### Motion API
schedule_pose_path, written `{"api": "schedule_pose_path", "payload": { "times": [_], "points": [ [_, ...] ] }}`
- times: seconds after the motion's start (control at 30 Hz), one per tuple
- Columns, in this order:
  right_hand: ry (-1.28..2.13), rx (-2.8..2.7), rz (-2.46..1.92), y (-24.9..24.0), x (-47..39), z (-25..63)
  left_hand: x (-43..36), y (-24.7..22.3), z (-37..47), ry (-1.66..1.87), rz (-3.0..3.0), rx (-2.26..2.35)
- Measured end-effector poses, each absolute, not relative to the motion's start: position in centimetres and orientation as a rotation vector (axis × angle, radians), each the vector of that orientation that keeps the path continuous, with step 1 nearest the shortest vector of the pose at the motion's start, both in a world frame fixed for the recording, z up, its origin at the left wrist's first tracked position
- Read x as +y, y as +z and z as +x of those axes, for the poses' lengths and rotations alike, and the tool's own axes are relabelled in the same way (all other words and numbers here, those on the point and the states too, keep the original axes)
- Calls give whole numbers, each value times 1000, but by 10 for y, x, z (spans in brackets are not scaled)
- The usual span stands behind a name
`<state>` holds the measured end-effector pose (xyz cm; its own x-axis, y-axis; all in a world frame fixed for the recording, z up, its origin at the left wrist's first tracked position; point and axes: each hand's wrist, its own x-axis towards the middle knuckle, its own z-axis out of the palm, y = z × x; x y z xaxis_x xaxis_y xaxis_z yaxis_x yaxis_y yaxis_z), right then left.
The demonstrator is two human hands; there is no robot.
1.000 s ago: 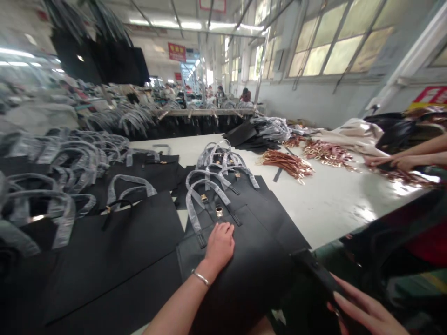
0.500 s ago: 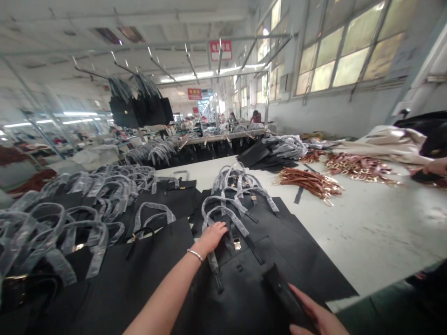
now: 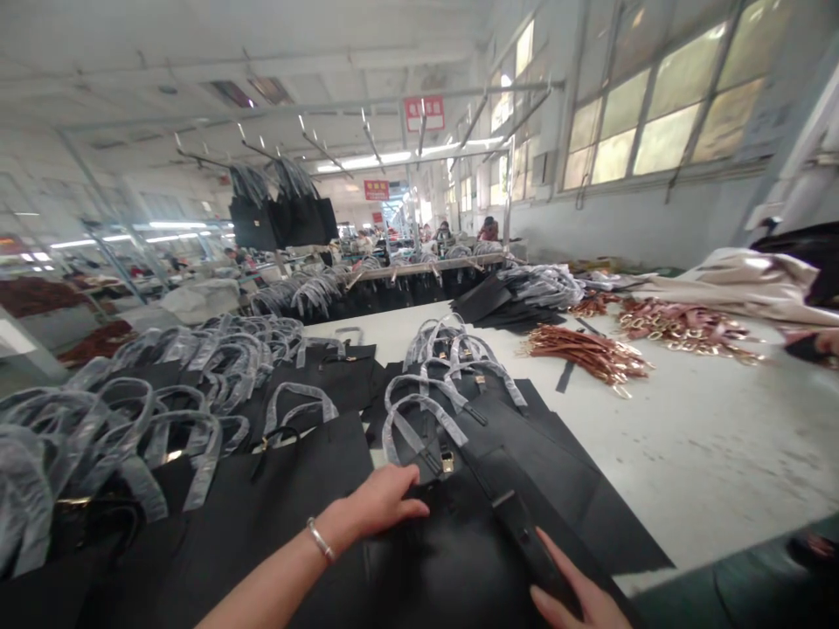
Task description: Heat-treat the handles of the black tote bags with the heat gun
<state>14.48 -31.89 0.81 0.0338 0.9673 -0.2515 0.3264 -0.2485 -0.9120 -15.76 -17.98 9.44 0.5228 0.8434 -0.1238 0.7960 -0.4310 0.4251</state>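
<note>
My left hand (image 3: 386,502), with a silver bracelet at the wrist, is over the upper part of the nearest black bag (image 3: 446,550). Its thumb stands apart from the bent index finger, and nothing shows between them; the other fingers are hidden. Just beyond it are a gold clasp (image 3: 447,462) and a handle wrapped in clear plastic (image 3: 426,411). At the lower right, my right hand (image 3: 580,594) is closed around a black, oblong object (image 3: 534,546), whose exact kind I cannot make out. That object's far end is over the right part of the bag.
Black bags with plastic-wrapped handles (image 3: 216,358) crowd the left side. Brown straps with gold hooks (image 3: 590,354) lie on the pale table (image 3: 714,437). Another person's hand (image 3: 827,341) shows at the right edge. Bags (image 3: 281,218) hang from a rack behind.
My left hand has come off the wrapped handle and drawn back toward me, its thumb now spread. The black object in my right hand has shifted slightly. The whole view has swung a little.
</note>
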Motion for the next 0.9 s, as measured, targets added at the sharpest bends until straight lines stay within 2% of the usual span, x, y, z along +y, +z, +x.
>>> {"api": "schedule_pose_path", "payload": {
  "times": [0.17,0.3,0.57,0.9],
  "points": [
    [1228,-1351,-1686,25,-324,136,-242,41,-141,690,1259,1300],
    [1459,-1422,-1550,50,-329,127,-272,15,-122,997,838,1177],
    [1844,-1432,-1326,82,-318,102,-286,16,-109,1107,767,1068],
    [1834,-1471,-1352,69,-311,91,-285,10,-101,1166,620,1006]
  ]
}}
